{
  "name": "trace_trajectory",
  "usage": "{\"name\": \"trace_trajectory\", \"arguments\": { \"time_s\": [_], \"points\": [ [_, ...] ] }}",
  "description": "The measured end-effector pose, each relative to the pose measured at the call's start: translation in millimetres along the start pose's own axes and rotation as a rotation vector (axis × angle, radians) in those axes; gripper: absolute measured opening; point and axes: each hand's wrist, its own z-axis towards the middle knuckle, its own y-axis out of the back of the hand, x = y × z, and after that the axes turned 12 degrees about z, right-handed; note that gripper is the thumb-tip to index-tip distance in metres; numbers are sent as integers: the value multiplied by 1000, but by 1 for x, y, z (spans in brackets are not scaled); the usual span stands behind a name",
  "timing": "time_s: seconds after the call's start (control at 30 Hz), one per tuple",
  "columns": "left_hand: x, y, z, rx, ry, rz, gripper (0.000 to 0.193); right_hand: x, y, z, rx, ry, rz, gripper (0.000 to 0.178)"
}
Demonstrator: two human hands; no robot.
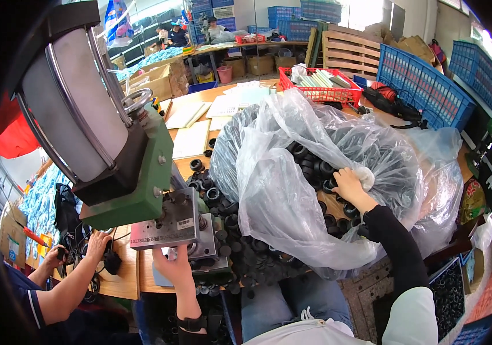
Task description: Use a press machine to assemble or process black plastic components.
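My left hand (174, 269) reaches up under the steel die block (168, 221) of a green bench press (136, 172). Its thumb and fingers point upward, but the block hides the tips, so I cannot tell what they hold. My right hand (352, 187) is inside the mouth of a large clear plastic bag (280, 195). Its fingers curl onto a black round plastic part (327, 185) among several similar cup-like parts (309, 161). More black rings and discs (251, 253) lie piled between the press and the bag.
Behind the bag stands a red plastic basket (320, 86) with pale strips. Blue crates (424, 86) are at the right. Pale boards (191, 138) lie on the wooden table. At the left, another person's hands (96, 247) are near black cables. A bin of black parts (448, 293) stands lower right.
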Motion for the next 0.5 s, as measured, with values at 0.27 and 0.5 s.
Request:
{"name": "trace_trajectory", "arguments": {
  "time_s": [0.27, 0.5],
  "points": [
    [4, -8, 3, -307, -272, 220, 26, 70, 59, -6, -285, 48, 652, 51],
    [-1, -1, -8, -172, -186, 230, 46, 210, 130, -41, -112, 251, 1348, 57]
  ]
}}
